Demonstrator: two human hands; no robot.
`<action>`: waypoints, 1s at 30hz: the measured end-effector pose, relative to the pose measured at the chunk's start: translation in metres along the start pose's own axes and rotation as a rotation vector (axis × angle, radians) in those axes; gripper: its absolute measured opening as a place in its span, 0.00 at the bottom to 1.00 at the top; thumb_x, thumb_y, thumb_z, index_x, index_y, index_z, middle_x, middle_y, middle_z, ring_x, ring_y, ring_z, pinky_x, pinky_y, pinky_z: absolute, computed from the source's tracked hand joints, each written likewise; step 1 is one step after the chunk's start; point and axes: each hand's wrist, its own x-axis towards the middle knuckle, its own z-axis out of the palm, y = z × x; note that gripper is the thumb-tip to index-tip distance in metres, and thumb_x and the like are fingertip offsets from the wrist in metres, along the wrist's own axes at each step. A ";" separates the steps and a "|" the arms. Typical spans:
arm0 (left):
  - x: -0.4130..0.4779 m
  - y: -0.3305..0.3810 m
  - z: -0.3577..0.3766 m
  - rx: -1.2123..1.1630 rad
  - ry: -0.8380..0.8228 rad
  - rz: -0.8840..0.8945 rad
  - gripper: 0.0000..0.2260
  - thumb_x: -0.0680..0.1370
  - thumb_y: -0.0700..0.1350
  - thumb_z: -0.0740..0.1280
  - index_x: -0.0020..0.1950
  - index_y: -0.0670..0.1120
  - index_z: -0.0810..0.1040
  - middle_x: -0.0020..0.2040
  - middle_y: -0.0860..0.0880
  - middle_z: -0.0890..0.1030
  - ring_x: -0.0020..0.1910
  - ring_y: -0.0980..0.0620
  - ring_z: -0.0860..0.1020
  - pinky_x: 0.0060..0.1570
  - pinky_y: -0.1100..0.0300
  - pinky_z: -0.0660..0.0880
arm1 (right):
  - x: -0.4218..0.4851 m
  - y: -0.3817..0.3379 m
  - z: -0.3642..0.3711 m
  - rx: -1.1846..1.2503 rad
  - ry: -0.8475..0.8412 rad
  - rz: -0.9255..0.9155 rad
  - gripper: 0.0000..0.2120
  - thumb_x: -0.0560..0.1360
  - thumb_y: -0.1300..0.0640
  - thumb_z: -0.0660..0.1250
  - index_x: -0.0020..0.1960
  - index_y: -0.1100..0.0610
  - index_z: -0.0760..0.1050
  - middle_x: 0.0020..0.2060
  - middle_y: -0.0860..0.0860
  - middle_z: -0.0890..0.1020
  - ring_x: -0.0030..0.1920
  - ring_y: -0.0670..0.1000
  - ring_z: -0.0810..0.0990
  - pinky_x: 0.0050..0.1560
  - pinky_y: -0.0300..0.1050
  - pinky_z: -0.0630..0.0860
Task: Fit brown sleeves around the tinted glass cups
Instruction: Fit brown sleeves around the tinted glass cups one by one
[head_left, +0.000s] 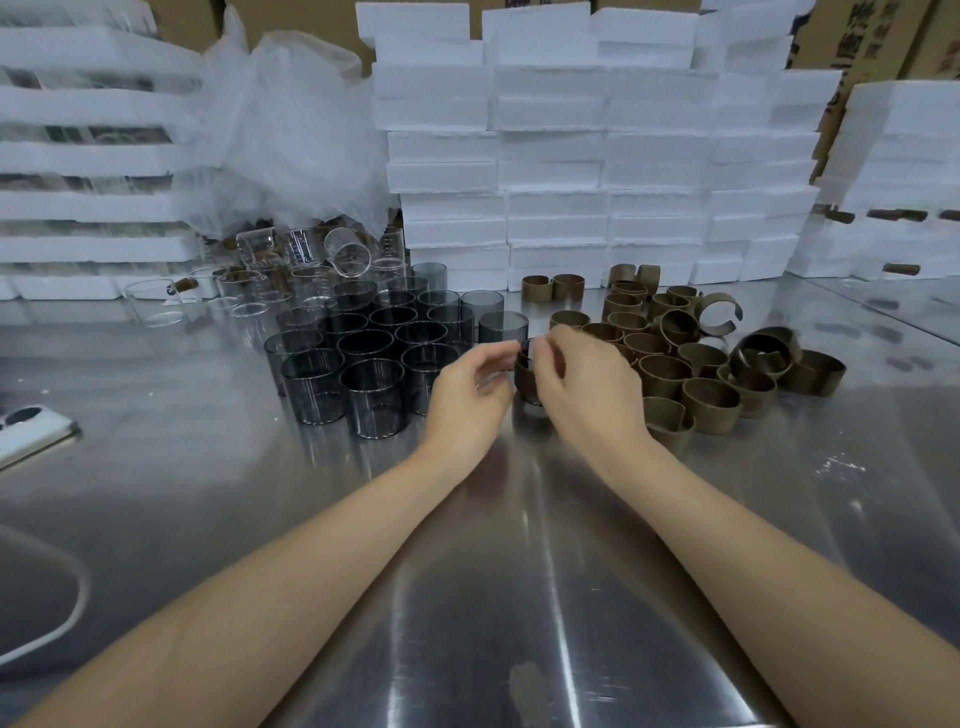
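Both hands meet over one tinted glass cup standing on the steel counter. The left hand pinches it near the rim with curled fingertips, and the right hand curls round its far side, where a brown sleeve wraps the lower wall. Just to the left stands a tight cluster of bare tinted glass cups; to the right lies a loose pile of brown sleeves. Farther back are clear glasses, crumpled plastic sheeting and stacked white foam blocks. A phone lies at the far left.
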 end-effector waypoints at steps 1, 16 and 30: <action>0.000 0.000 0.000 0.010 0.005 0.006 0.18 0.76 0.25 0.60 0.61 0.40 0.79 0.54 0.49 0.81 0.53 0.61 0.78 0.53 0.74 0.72 | -0.002 -0.002 0.001 0.009 -0.052 0.027 0.16 0.82 0.49 0.54 0.48 0.56 0.75 0.41 0.54 0.80 0.44 0.57 0.78 0.38 0.48 0.69; 0.003 -0.006 -0.002 0.067 -0.010 -0.029 0.17 0.76 0.26 0.60 0.48 0.47 0.80 0.49 0.53 0.81 0.50 0.61 0.78 0.49 0.76 0.71 | 0.019 0.023 0.046 -0.151 -0.376 0.174 0.25 0.79 0.54 0.58 0.73 0.62 0.62 0.72 0.60 0.62 0.72 0.60 0.60 0.69 0.56 0.61; -0.001 -0.002 -0.002 0.202 -0.086 -0.019 0.19 0.74 0.27 0.59 0.49 0.50 0.79 0.57 0.48 0.78 0.56 0.56 0.76 0.56 0.74 0.70 | 0.038 0.031 0.058 0.128 -0.410 -0.026 0.28 0.77 0.61 0.63 0.75 0.57 0.59 0.75 0.60 0.60 0.72 0.59 0.64 0.67 0.47 0.65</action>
